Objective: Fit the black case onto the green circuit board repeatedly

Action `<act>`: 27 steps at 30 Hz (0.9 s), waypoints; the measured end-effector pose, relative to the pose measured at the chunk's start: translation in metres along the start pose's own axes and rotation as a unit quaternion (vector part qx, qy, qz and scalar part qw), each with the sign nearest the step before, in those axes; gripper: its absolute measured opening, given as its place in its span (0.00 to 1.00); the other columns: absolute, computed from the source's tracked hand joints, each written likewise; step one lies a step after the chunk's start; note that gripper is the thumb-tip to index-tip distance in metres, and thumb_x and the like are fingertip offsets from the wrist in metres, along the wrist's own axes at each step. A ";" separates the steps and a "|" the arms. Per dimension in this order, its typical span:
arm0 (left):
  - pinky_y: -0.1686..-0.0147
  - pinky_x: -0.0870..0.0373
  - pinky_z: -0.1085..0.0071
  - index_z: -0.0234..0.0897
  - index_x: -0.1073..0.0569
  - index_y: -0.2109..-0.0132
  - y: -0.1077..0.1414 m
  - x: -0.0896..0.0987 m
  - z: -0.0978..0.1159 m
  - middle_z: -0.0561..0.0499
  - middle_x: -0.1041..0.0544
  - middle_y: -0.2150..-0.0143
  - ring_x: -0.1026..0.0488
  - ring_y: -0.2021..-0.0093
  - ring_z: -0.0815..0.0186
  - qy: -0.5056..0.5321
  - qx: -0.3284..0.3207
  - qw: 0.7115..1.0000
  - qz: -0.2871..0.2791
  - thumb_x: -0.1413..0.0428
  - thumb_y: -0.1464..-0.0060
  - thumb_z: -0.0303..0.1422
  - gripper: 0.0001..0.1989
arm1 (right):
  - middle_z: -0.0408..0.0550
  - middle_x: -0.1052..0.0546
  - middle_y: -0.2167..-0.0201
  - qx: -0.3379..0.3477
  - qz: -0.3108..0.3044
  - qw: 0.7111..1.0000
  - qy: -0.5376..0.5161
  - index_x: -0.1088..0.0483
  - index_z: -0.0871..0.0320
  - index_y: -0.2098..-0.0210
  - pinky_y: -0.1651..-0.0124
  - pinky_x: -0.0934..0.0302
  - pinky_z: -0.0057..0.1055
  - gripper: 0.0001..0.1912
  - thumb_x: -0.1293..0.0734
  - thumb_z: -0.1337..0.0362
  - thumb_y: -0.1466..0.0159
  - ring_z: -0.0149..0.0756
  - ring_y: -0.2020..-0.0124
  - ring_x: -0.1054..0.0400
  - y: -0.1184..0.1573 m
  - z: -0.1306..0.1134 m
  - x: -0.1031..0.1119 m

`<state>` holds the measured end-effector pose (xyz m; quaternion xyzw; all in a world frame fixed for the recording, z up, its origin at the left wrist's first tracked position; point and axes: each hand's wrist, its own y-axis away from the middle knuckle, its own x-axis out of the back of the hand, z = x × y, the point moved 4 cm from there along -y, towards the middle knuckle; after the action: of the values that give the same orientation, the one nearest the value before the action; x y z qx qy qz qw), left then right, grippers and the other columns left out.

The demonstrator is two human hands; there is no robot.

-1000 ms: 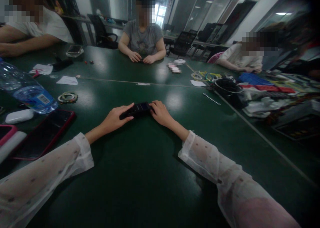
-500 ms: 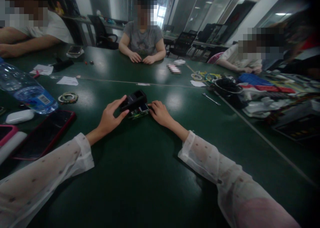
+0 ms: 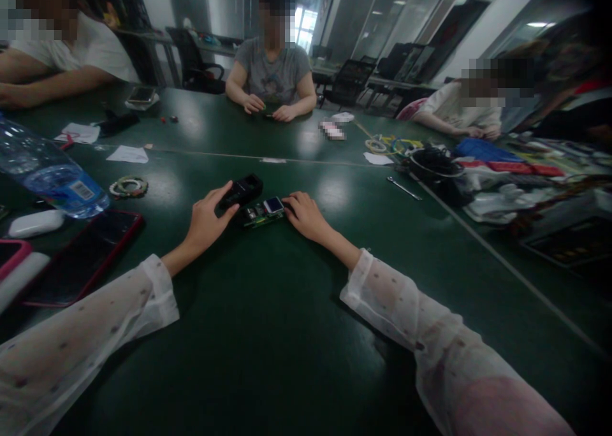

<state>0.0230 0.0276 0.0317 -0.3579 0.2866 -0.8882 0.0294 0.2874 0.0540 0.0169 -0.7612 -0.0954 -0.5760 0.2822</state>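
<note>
My left hand (image 3: 209, 217) has its thumb and fingers closed around a black plastic housing (image 3: 245, 190) with a rectangular opening at its right end. Just in front of and to the right of that housing lies a green circuit board (image 3: 261, 218) with a small screen (image 3: 274, 204) on top. At the board's right end is my right hand (image 3: 306, 216), its curled fingertips gripping the edge by the screen. The housing and the board are apart, with the housing slightly behind the board. My fingers hide part of each.
To the left are a water bottle (image 3: 52, 174), a red-edged phone (image 3: 90, 257), a white case (image 3: 36, 223) and bracelets (image 3: 129, 187). A wrench (image 3: 404, 188) lies right of centre, near piled cables (image 3: 433, 165). Three people sit around the green table (image 3: 268, 334).
My left hand has moved the black housing left, off the circuit board, so the small screen now shows fully. My right hand has stayed at the board's right edge.
</note>
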 end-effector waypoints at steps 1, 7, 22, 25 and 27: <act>0.41 0.37 0.50 0.44 0.39 0.34 0.000 -0.002 -0.005 0.43 0.30 0.38 0.31 0.40 0.54 0.000 0.009 1.000 -0.015 0.45 0.40 0.39 0.28 | 0.58 0.32 0.48 -0.001 0.001 1.000 -0.001 0.35 0.58 0.44 0.51 0.40 0.45 0.18 0.44 0.60 0.30 0.49 0.47 0.39 0.000 0.000 0.000; 0.40 0.39 0.46 0.44 0.41 0.33 -0.001 -0.010 -0.018 0.42 0.33 0.36 0.33 0.38 0.51 -0.004 0.044 0.996 -0.072 0.45 0.40 0.40 0.30 | 0.58 0.32 0.48 -0.002 0.001 1.000 -0.003 0.35 0.57 0.44 0.51 0.39 0.45 0.18 0.44 0.61 0.30 0.49 0.47 0.38 0.001 0.000 0.002; 0.40 0.41 0.42 0.45 0.42 0.33 -0.001 -0.009 -0.017 0.42 0.33 0.36 0.34 0.37 0.50 -0.003 0.046 0.996 -0.079 0.45 0.40 0.39 0.30 | 0.58 0.32 0.48 -0.002 -0.003 1.000 -0.002 0.35 0.58 0.44 0.51 0.39 0.45 0.18 0.44 0.61 0.30 0.49 0.48 0.38 0.001 -0.003 0.004; 0.40 0.40 0.42 0.44 0.41 0.33 -0.001 -0.010 -0.017 0.42 0.33 0.36 0.34 0.38 0.50 -0.005 0.045 0.996 -0.074 0.45 0.41 0.39 0.30 | 0.57 0.32 0.48 -0.003 0.001 1.000 -0.002 0.35 0.56 0.44 0.50 0.40 0.45 0.18 0.44 0.61 0.30 0.49 0.47 0.39 0.001 -0.001 0.002; 0.40 0.40 0.42 0.44 0.41 0.33 -0.001 -0.010 -0.018 0.42 0.33 0.36 0.34 0.38 0.50 -0.004 0.044 0.996 -0.073 0.45 0.41 0.39 0.30 | 0.57 0.32 0.48 -0.003 0.004 1.000 -0.003 0.35 0.56 0.44 0.50 0.40 0.46 0.18 0.44 0.61 0.30 0.49 0.48 0.39 0.000 -0.001 0.001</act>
<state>0.0188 0.0397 0.0157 -0.3798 0.2203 -0.8983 -0.0184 0.2877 0.0530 0.0182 -0.7639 -0.0918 -0.5732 0.2821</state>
